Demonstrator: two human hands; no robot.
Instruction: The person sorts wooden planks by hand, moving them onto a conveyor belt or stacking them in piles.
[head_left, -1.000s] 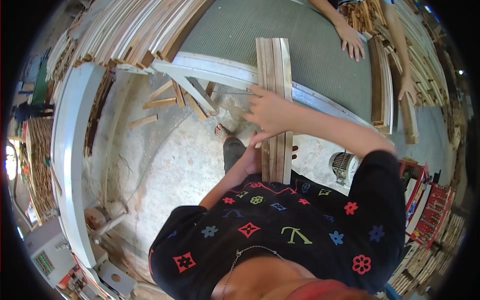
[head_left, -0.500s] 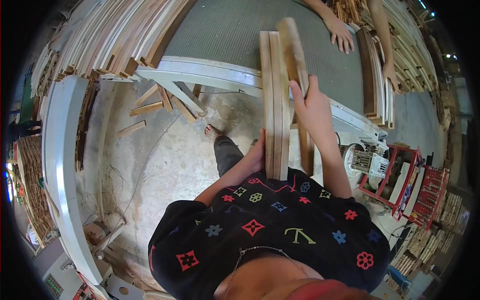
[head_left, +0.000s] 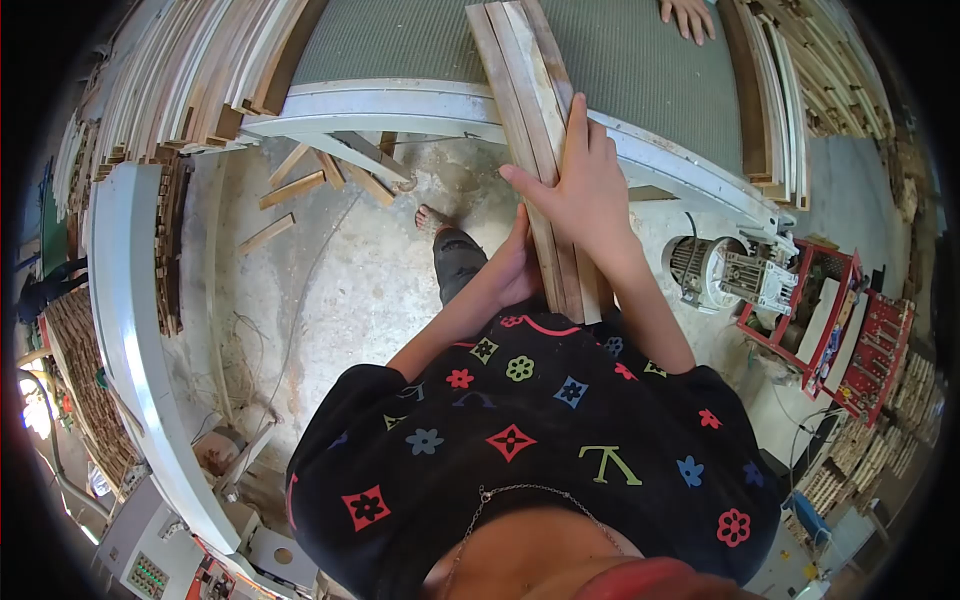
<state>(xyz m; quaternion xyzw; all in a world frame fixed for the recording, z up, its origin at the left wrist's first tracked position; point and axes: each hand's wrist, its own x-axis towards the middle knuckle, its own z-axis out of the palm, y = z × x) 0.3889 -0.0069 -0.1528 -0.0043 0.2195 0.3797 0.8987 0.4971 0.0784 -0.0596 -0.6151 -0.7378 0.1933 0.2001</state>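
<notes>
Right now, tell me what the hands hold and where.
A bundle of wooden slats: right hand clasps its top mid-length, left hand supports its near end.

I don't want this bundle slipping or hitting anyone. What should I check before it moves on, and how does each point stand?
1. Both hands on the wooden slats: ok. The right hand lies on top and the left hand grips the near end from the side.
2. Slats packed together: ok.
3. Far end supported: cannot tell. It reaches over the green belt, but contact is not visible.
4. Other person's hand clear: ok. It is on the belt, apart from the slats.
5. Floor clear: not ok. Loose offcuts lie not far from the foot.
6. Belt stopped: cannot tell.
</notes>
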